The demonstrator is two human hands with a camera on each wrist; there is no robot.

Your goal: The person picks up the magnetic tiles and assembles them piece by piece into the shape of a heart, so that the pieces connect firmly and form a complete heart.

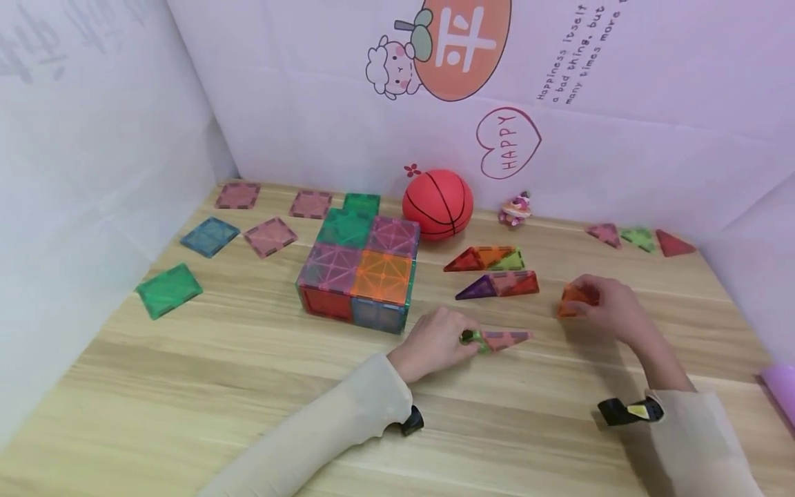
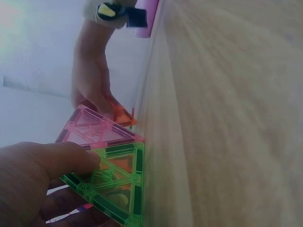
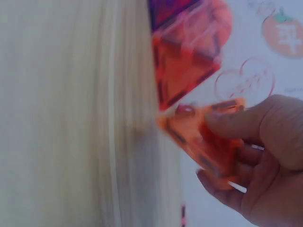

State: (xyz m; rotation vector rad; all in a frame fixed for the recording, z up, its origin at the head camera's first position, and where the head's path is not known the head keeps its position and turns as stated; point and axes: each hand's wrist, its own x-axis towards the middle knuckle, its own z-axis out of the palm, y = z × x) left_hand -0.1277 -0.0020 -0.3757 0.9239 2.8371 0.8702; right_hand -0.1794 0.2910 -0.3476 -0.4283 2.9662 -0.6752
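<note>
In the head view my left hand (image 1: 437, 344) pinches a green triangular magnetic tile (image 2: 109, 177) that stands on edge. Its side meets a pink triangular tile (image 1: 508, 339), which points right. Farther right, my right hand (image 1: 611, 310) holds an orange triangular tile (image 3: 189, 130) between thumb and fingers, apart from the pink one. Behind these stand two rows of joined triangles: a red, orange and yellow-green row (image 1: 491, 258) and a purple, pink and red row (image 1: 499, 284). To the left is a box of square tiles (image 1: 329, 266), its top green, purple and orange.
A red toy basketball (image 1: 437, 205) and a small figurine (image 1: 515, 209) sit near the back wall. Loose square tiles lie at left, among them a green one (image 1: 170, 290) and a blue one (image 1: 210, 237). Three triangles, including a red one (image 1: 673, 243), lie back right.
</note>
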